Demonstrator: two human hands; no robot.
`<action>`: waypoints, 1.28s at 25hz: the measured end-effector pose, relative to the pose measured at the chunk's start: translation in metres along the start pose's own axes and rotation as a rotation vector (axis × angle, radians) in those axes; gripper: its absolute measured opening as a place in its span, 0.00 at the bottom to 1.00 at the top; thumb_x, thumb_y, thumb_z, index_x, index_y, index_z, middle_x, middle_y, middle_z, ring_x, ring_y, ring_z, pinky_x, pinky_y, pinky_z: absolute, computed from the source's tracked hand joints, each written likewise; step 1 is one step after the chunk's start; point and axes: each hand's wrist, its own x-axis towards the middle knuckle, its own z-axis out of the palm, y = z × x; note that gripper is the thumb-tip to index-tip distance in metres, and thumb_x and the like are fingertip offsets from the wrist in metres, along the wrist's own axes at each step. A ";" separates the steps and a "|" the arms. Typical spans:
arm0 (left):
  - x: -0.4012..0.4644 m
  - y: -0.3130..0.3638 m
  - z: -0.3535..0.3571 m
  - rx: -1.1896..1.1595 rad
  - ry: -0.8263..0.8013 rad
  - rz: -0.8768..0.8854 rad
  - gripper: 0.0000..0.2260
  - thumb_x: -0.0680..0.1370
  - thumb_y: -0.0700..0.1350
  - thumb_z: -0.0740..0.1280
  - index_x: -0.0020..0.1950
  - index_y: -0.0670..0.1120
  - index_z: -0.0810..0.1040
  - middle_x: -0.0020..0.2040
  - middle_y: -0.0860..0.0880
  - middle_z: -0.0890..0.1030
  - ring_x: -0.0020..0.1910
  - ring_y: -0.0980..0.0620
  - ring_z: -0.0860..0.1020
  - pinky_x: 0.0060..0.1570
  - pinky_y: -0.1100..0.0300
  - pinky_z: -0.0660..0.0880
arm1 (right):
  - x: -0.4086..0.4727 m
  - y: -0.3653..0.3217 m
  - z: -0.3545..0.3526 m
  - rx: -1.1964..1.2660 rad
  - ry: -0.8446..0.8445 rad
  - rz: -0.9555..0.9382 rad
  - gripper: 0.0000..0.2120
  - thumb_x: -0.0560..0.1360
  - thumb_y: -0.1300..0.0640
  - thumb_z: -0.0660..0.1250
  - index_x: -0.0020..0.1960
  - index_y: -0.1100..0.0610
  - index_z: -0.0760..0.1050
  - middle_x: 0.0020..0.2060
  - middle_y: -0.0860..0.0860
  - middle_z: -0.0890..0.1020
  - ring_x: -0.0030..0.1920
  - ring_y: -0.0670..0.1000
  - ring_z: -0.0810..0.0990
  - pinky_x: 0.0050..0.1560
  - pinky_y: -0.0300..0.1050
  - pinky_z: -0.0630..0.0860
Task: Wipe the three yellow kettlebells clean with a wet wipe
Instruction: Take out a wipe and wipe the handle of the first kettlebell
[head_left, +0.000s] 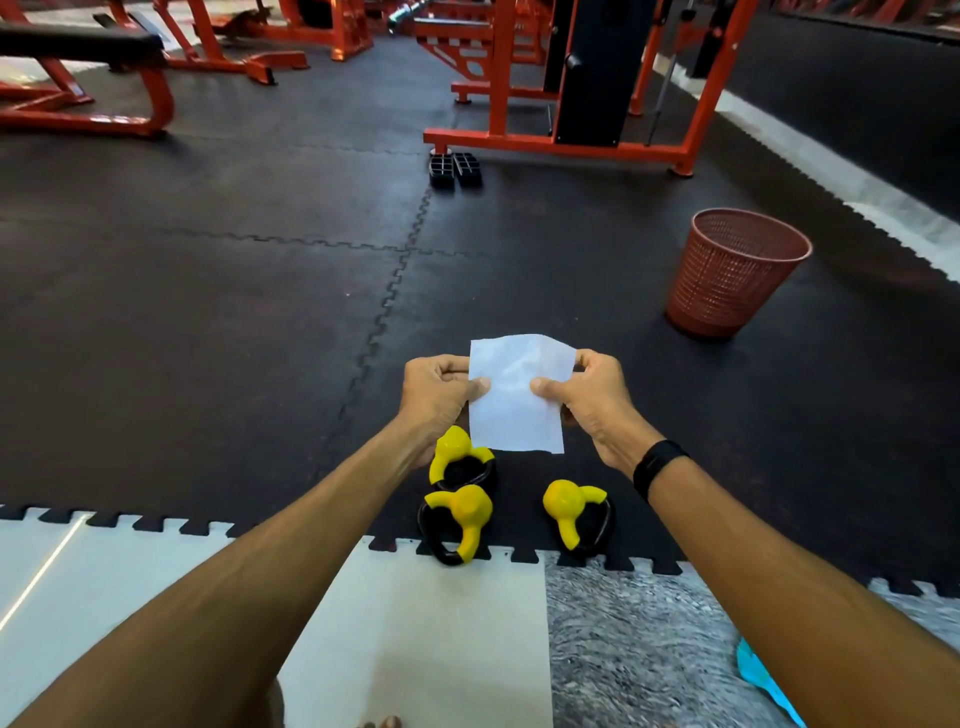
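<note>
A white wet wipe (514, 410) is held spread out in the air between both hands. My left hand (439, 397) pinches its left edge and my right hand (592, 400) pinches its right edge. Below the wipe, three yellow and black kettlebells lie on the black floor mat: one (457, 457) partly hidden behind my left wrist and the wipe, one (462, 519) just in front of it, and one (571, 512) to the right. Neither hand touches a kettlebell.
A red mesh waste basket (732, 273) stands on the mat to the right. Orange gym machines (561, 93) and a bench (83, 73) line the far side. Two black blocks (454, 169) lie by a machine's foot. A blue packet (763, 680) lies at the lower right.
</note>
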 end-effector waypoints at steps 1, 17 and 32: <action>0.001 0.000 0.000 -0.011 0.010 -0.006 0.10 0.74 0.31 0.69 0.55 0.34 0.78 0.43 0.40 0.83 0.32 0.53 0.82 0.27 0.63 0.76 | -0.001 0.000 0.000 0.011 0.019 -0.003 0.22 0.69 0.66 0.74 0.60 0.59 0.71 0.53 0.56 0.82 0.50 0.53 0.83 0.38 0.42 0.79; 0.018 -0.005 -0.007 0.572 -0.122 0.269 0.08 0.78 0.43 0.67 0.45 0.39 0.81 0.36 0.46 0.79 0.35 0.55 0.75 0.39 0.60 0.73 | 0.001 0.000 -0.007 -0.527 -0.152 -0.243 0.08 0.71 0.53 0.74 0.40 0.58 0.81 0.38 0.54 0.84 0.38 0.50 0.79 0.36 0.42 0.74; 0.014 -0.008 -0.019 0.051 -0.127 -0.021 0.07 0.73 0.39 0.73 0.41 0.35 0.80 0.47 0.34 0.84 0.39 0.44 0.83 0.38 0.55 0.83 | -0.001 -0.006 -0.007 -0.236 -0.135 -0.103 0.13 0.65 0.56 0.79 0.34 0.60 0.76 0.34 0.55 0.81 0.33 0.50 0.78 0.29 0.40 0.72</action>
